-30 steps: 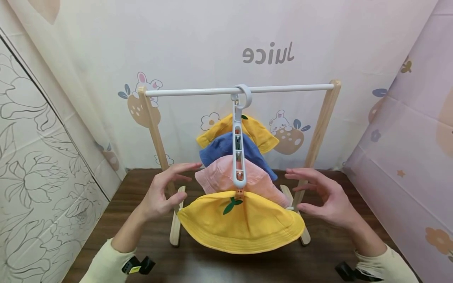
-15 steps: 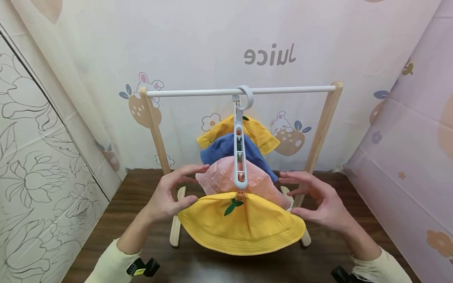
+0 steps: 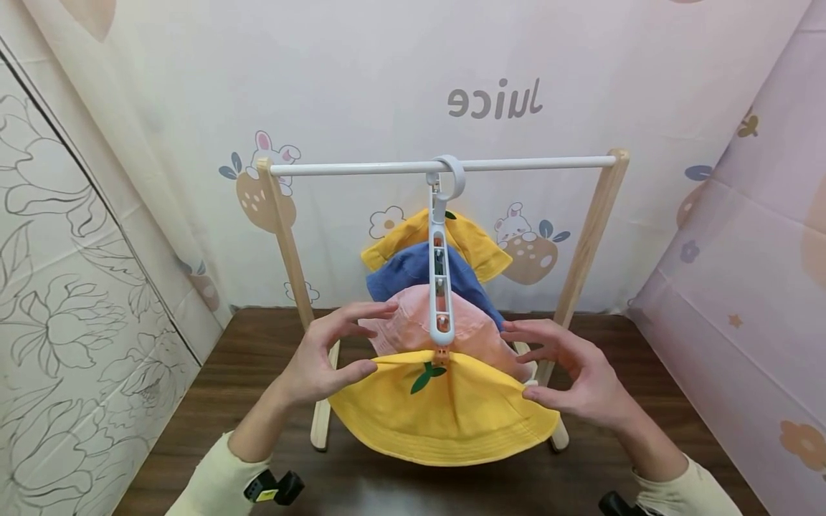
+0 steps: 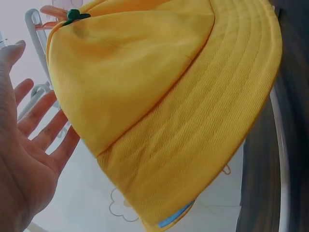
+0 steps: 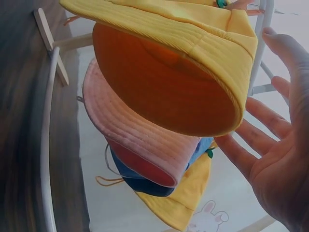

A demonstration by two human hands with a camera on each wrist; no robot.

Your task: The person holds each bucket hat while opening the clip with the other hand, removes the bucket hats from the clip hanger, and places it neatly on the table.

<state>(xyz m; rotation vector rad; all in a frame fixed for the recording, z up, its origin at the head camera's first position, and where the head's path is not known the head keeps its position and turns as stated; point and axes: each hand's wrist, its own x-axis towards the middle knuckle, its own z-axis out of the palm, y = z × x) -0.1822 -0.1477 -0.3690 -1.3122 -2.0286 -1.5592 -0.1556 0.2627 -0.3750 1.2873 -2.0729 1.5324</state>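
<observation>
A yellow bucket hat [image 3: 452,423] with a green leaf hangs in front from an orange clip [image 3: 442,357] at the low end of a white multi-clip hanger [image 3: 442,335]. Behind it hang a pink hat [image 3: 406,319], a blue hat [image 3: 393,276] and another yellow hat [image 3: 480,247]. My left hand [image 3: 316,362] is beside the front hat's left side, fingers spread and loosely bent. On the opposite side, my right hand [image 3: 581,376] mirrors it, its thumb overlapping the yellow brim. In both wrist views the palms face the hat, holding nothing.
The hanger's ring hooks over the white bar [image 3: 361,169] of a rack with wooden posts [image 3: 586,244]. Its feet stand on a dark wooden table [image 3: 222,401]. A printed curtain [image 3: 361,64] covers the back, and patterned panels flank both sides.
Both hands have moved inward, the left to the right and the right to the left, closer to the hats. The hats and hanger hang as before.
</observation>
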